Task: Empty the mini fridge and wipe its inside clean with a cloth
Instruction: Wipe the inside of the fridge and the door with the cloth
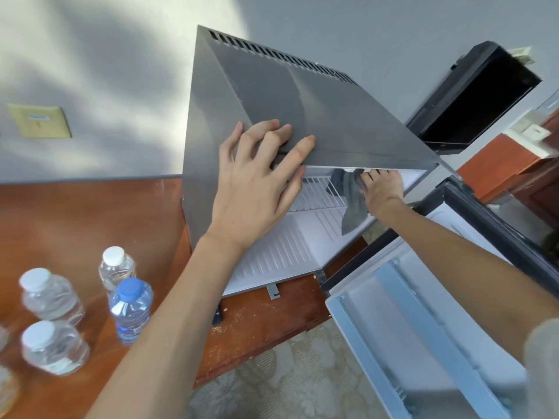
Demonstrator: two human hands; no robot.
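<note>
We find the mini fridge [302,110] standing open on the wooden surface [75,213], its door [423,328] swung wide. The left hand [260,182] lies flat, fingers [272,137] spread and released over the top front edge, apparently to steady the cabinet. Just below and beyond those fingers, the right hand [382,189] is clenched on the grey cloth [352,204], pressed near the inner ceiling; wiping appears under way. Four water bottles [130,309] stand well apart, so emptying appears done; the wire shelf [317,192] is bare.

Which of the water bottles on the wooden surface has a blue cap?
The bottle nearest the mini fridge, the blue-capped bottle. The other bottles around it, such as the white-capped bottle behind it, have white caps.
</note>
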